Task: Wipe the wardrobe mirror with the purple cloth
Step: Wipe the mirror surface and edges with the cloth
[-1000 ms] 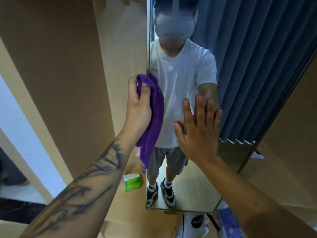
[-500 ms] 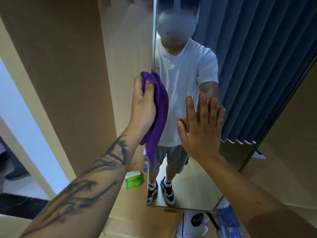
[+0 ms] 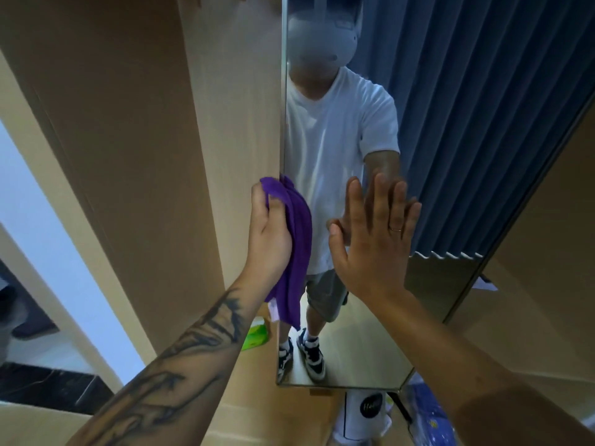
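The tall wardrobe mirror (image 3: 450, 156) fills the middle and right of the head view, reflecting a person in a white shirt and a blue curtain. My left hand (image 3: 269, 236) grips the bunched purple cloth (image 3: 297, 249) and holds it against the mirror's left edge, with the loose end of the cloth hanging down. My right hand (image 3: 370, 243) lies flat on the glass with its fingers straight and spread, just right of the cloth. A ring shows on one finger.
Light wooden wardrobe panels (image 3: 145, 140) stand left of the mirror, and another panel (image 3: 541, 252) right of it. A green packet (image 3: 256, 338) lies on the floor below the cloth. A white bag (image 3: 360, 413) and blue items sit under the mirror's lower edge.
My left hand with the cloth has slid down along the mirror's left edge. My right hand stays flat on the glass. The view has shifted slightly rightward.
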`<move>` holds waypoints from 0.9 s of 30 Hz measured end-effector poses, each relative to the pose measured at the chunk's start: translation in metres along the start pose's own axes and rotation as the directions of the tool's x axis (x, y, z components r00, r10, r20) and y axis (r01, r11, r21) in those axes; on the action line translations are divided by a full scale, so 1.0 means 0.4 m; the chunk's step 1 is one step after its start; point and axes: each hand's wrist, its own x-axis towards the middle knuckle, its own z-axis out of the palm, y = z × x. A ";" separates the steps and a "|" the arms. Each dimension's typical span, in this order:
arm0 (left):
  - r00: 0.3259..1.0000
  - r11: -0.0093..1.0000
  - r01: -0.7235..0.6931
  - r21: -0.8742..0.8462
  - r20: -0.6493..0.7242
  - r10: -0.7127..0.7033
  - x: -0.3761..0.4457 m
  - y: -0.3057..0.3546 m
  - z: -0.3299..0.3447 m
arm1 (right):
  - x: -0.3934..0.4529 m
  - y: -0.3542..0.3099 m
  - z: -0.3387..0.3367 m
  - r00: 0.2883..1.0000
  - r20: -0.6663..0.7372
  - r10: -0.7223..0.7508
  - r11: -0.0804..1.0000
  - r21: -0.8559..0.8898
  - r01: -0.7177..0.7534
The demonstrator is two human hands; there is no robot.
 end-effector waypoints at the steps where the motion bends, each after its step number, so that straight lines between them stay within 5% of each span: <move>1: 1.000 1.000 -0.011 -0.003 -0.018 0.011 -0.003 0.005 0.002 | -0.003 -0.001 0.001 1.000 -0.004 0.002 1.000 0.004 -0.001; 8: 0.991 0.992 0.123 0.016 0.055 -0.124 -0.085 -0.094 -0.015 | -0.004 -0.003 -0.004 1.000 0.019 0.009 1.000 0.003 -0.009; 15: 0.986 0.986 -0.167 0.007 -0.011 0.167 0.038 0.065 0.000 | -0.006 0.000 0.000 1.000 0.001 -0.009 1.000 0.022 0.009; 22: 0.996 0.998 0.040 0.042 0.081 -0.043 -0.087 -0.111 -0.023 | -0.006 0.001 -0.015 1.000 0.022 -0.012 0.999 0.037 0.011; 27: 0.997 0.996 -0.071 0.055 0.035 0.069 -0.037 -0.047 -0.021 | -0.007 0.002 -0.020 0.999 0.032 -0.014 0.999 0.043 0.012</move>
